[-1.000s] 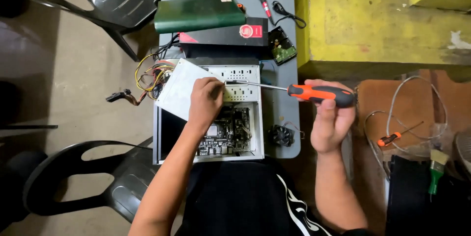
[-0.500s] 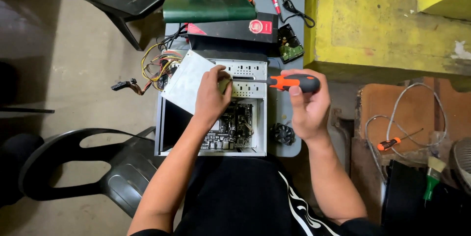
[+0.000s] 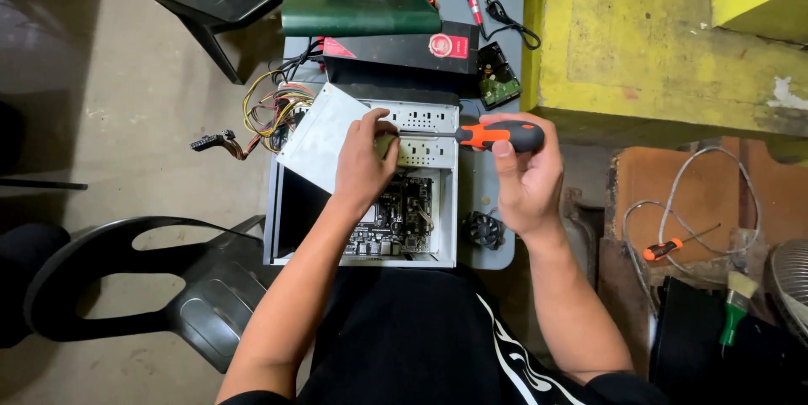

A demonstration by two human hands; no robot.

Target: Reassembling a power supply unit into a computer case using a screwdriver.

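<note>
Right hand (image 3: 523, 176) grips an orange-and-black screwdriver (image 3: 471, 133) held level (tip pointing left), while the left hand (image 3: 364, 161) pinches its shaft over the open computer case (image 3: 421, 190).

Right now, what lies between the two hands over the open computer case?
In the head view, the screwdriver bridges the stretch: the right hand grips its orange-and-black handle, and the shaft runs to the left hand. Beneath it is the computer case, its perforated white panel.
</note>
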